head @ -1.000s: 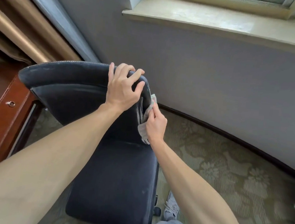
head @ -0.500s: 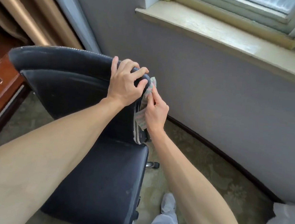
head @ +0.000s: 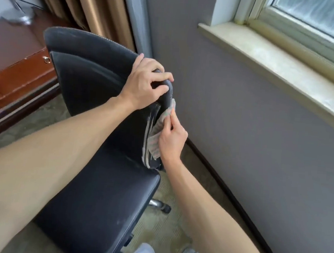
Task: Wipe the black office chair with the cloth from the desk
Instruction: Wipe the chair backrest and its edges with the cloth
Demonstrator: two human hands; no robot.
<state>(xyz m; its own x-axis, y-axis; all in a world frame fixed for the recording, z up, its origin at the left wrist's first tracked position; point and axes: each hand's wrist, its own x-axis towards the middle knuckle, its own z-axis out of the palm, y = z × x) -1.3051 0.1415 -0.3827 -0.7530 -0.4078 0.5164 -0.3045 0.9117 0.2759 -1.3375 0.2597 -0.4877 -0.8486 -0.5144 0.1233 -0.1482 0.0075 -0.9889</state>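
Right hand [head: 171, 140]: fingers [head: 169, 120] curled, pinching the cloth [head: 157, 137] against the right side edge of the black office chair [head: 97, 93] backrest.
Left hand [head: 145, 84]: fingers wrapped over the backrest's top right corner, bracing it.
Risks: cloth likely to slip from the pinch; chair may swivel or roll on its castor [head: 165, 207] if the brace loosens.
Room: wall [head: 242, 122] near on the right, tight; desk [head: 16, 70] beyond the chair's left side.

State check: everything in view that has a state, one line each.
chair: upright, seat bare
cloth: crumpled, pressed against the chair's side edge
left hand: grips the chair's top corner
right hand: pinches the cloth against the chair
drawer: closed
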